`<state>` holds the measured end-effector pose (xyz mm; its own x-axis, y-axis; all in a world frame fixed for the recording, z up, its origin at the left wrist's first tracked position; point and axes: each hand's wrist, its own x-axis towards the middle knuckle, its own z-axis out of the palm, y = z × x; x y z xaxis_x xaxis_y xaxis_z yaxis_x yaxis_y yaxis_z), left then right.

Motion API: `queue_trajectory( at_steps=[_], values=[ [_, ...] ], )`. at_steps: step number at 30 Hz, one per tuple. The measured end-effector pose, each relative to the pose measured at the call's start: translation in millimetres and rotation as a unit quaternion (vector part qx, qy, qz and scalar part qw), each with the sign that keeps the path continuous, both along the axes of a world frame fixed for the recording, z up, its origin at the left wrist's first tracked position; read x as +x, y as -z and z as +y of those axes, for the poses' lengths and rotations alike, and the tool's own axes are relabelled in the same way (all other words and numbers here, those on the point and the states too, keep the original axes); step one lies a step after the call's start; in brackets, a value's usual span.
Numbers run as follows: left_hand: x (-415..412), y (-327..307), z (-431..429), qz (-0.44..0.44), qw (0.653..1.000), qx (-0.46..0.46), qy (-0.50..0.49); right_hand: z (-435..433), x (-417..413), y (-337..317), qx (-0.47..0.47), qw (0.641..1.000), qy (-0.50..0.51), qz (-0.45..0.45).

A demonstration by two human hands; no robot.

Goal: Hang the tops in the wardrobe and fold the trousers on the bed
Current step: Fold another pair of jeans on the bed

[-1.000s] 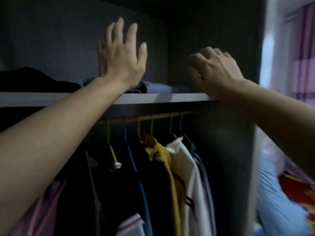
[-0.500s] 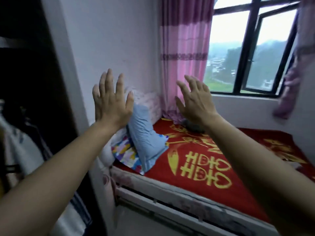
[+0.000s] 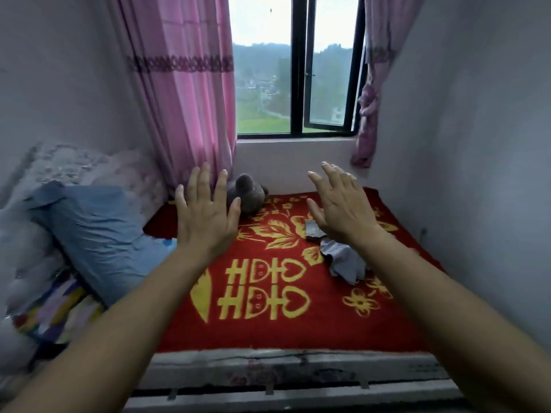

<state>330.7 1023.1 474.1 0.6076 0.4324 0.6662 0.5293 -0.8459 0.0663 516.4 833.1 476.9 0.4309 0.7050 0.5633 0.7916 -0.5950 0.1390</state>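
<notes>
Red blanket (image 3: 268, 332) bears grey trousers (image 3: 343, 260) stretched toward window (image 3: 262, 84); left hand (image 3: 205, 225), right hand (image 3: 343, 213) splayed.

Two long forearms (image 3: 140, 296), bare all the way up; left grip (image 3: 205, 223) and right grip (image 3: 343, 214) bare too, with short nails.

The bed (image 3: 298, 369) filled the lower middle of the frame, covered by a red blanket (image 3: 328, 332) with yellow patterns. A crumpled grey garment (image 3: 343, 260) lay on the blanket right of centre. A grey soft lump (image 3: 249, 192) sat at the far edge, upper centre. At left, a blue pillow (image 3: 98, 231) leaned on pale bedding (image 3: 18, 254), with a multicoloured cloth (image 3: 50, 317) beneath it.
</notes>
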Motion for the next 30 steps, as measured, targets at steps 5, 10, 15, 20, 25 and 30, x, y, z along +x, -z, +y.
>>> queue_trajectory(
  at_steps=[5, 10, 15, 20, 25, 30],
  values=[
    [129.3, 14.9, 25.0, 0.009, 0.996, -0.022, 0.082, -1.3, 97.1, 13.3, -0.032, 0.997, 0.075, 0.014],
    [245.1, 43.0, 24.2, 0.04, 0.988, -0.053, 0.14, -24.9, 179.5, 39.5, -0.034, 0.986, 0.152, 0.057],
    [339.7, 94.9, 6.6, 0.1, 0.976, -0.055, 0.185, -63.9, 258.8, 93.9, -0.053, 0.971, 0.208, 0.105],
    [434.4, 151.7, -5.5, 0.168, 0.965, -0.075, 0.185, -80.8, 360.2, 159.5, -0.073, 0.96, 0.222, 0.154],
    [518.6, 198.8, -6.4, 0.234, 0.952, -0.1, 0.169, -75.4, 464.0, 210.2, -0.093, 0.952, 0.196, 0.215],
    [581.6, 243.8, 3.4, 0.27, 0.943, -0.145, 0.13, -54.5, 559.1, 254.2, -0.092, 0.94, 0.183, 0.272]
  ],
)
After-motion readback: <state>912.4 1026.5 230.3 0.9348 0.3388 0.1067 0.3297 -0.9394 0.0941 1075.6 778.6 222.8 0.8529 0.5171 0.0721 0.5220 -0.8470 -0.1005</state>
